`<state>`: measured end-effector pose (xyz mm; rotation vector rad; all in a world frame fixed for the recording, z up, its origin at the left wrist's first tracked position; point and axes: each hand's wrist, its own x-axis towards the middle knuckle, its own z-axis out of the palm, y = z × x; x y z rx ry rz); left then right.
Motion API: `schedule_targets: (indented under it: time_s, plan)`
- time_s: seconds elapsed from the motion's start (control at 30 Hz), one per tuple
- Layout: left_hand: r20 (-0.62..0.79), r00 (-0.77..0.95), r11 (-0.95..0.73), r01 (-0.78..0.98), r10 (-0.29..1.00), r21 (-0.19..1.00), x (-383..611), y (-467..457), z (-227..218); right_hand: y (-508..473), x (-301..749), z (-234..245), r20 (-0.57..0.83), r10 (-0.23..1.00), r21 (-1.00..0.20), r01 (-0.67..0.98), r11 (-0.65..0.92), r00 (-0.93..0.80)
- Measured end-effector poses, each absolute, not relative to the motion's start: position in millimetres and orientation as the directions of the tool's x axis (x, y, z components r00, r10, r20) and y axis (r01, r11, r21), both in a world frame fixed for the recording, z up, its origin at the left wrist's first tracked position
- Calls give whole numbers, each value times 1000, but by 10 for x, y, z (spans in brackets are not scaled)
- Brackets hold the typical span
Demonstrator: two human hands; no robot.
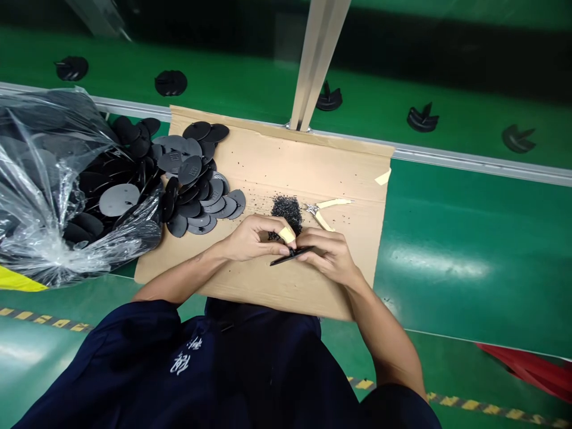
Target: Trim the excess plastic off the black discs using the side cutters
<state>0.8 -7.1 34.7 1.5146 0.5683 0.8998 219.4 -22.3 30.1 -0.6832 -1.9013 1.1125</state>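
My left hand (254, 238) and my right hand (324, 256) meet above a flattened cardboard sheet (268, 161), pinching a thin black plastic piece (290, 256) seen nearly edge-on. One finger of my left hand has pale tape wrapped around it (286, 235). Just beyond my hands lies a heap of black plastic crumbs (286, 213). Yellow-handled side cutters (322, 208) rest open-handled on the cardboard, near my right hand and untouched. A loose pile of black plastic discs (201, 196) overlaps on the cardboard to the left.
A clear plastic bag (49, 190) full of black discs slumps at the left. Green conveyor belts (465, 238) run on both sides of a metal rail (469, 161), with black finned parts (422, 118) on the far belt. A metal upright (317, 59) rises behind the cardboard.
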Motion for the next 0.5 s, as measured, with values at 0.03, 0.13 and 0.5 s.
schedule_targets:
  time_s: [0.03,0.13,0.5]
  plan:
    - [214,583,-154,-152,783,976,7,-70,353,-230,2190,299,363,773,-892,47,450,-521]
    - [236,620,-177,-157,749,972,-7,-61,386,-244,2174,294,325,785,-922,11,388,-527]
    - [229,652,-123,-205,723,971,0,-90,425,-279,2142,284,390,784,-903,-32,429,-483]
